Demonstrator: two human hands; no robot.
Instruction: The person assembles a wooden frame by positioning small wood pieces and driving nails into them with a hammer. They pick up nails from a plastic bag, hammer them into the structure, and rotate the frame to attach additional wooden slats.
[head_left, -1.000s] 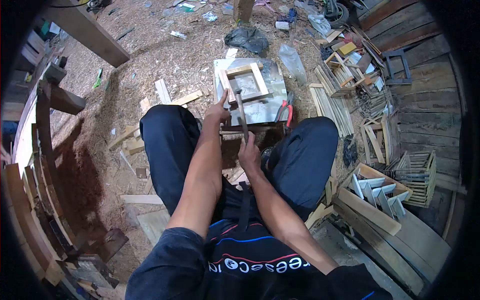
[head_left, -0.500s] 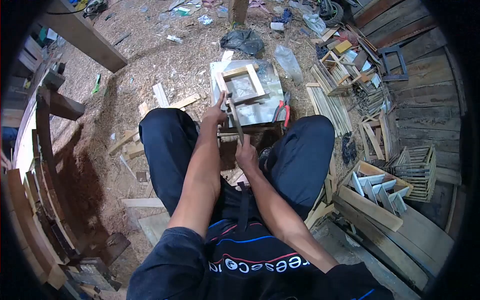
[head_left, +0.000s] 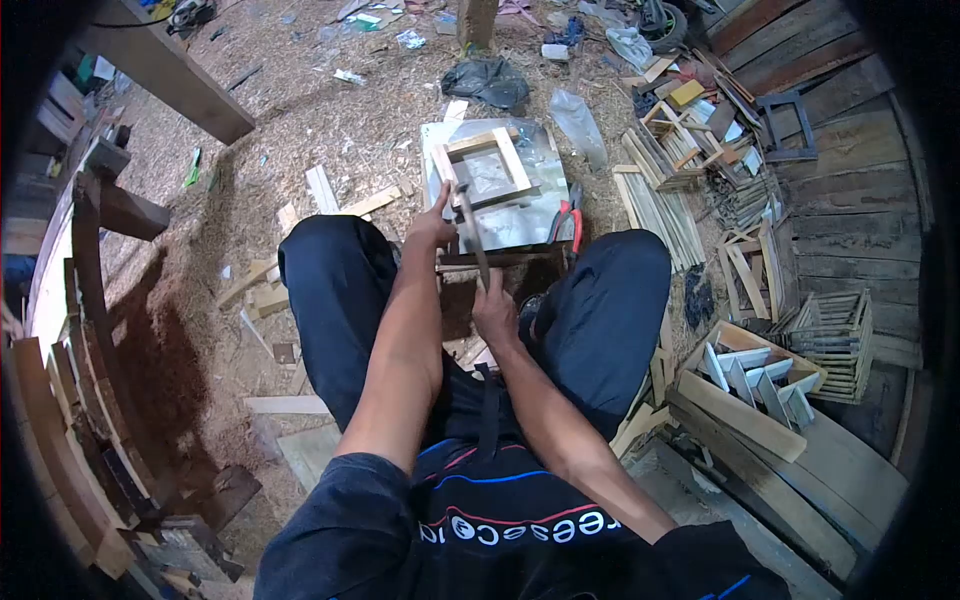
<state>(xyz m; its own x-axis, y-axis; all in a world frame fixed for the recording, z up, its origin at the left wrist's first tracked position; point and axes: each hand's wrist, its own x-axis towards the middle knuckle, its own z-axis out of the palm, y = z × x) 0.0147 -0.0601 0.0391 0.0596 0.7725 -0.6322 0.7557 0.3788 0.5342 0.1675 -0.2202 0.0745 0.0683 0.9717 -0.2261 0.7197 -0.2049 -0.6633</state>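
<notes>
A small rectangular wooden frame (head_left: 513,163) lies on a pale, worn board (head_left: 546,229) in front of my knees. My left hand (head_left: 433,226) grips the frame's near left corner, its index finger stretched along the side piece. My right hand (head_left: 496,312) is wrapped round the lower end of a hammer (head_left: 473,230). The hammer's head is over that same corner, close to my left fingertips. Whether a nail is there is too small to tell. Red-handled pliers (head_left: 571,214) rest at the board's right edge, apart from both hands.
Wood shavings and offcuts cover the ground. A black plastic bag (head_left: 486,84) lies beyond the board, with a clear bag (head_left: 578,127) to its right. Wooden strips (head_left: 660,222) are piled on the right, near a wooden box with dividers (head_left: 752,378). A post (head_left: 476,22) stands ahead.
The hammer and my right hand have shifted very slightly, with the hammer's head a little higher in view. My left hand and the frame stay almost in place.
</notes>
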